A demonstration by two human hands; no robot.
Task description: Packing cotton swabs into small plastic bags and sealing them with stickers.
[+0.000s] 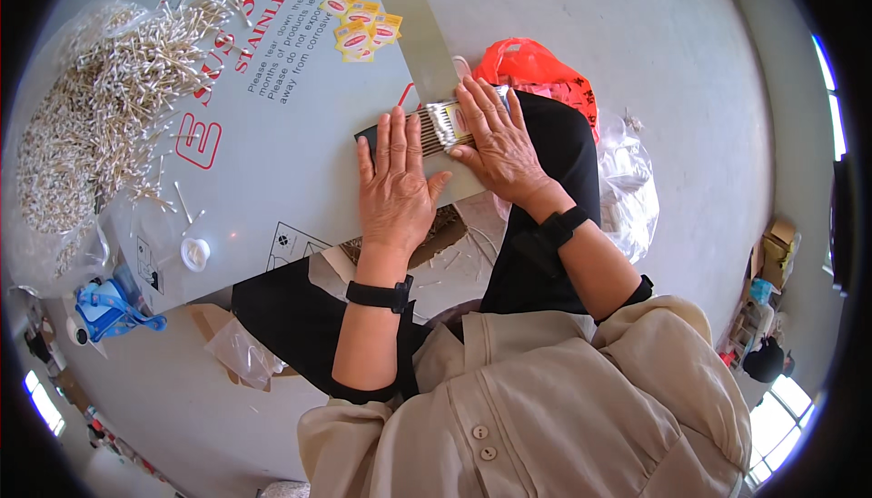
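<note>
Many cotton swabs are lying side by side in a tight row on a dark tray at the near edge of the counter, just above the person's knee. The left hand is lying flat on the row, fingers spread and straight, closed on nothing. The right hand is pressing flat too, its fingers covering the far end of the row where a small clear packet seems to be sitting; whether it is pinching that packet I cannot tell.

To do this levelling well, both palms should be bearing down evenly so no swab is rolling over its neighbour, with the tips kept flush along one edge, and the tray should be kept from sliding off the counter's rim.

Further out, a large loose heap of swabs is spreading over the far left of the counter, yellow and red packets are lying beyond the hands, and a red plastic bag is sitting behind the right wrist.

Much of the row is hidden under the hands, so its full length and count are impossible to judge. The tray's right end is covered, and the fisheye rim is bending and blurring whatever is lying at the lower left.
</note>
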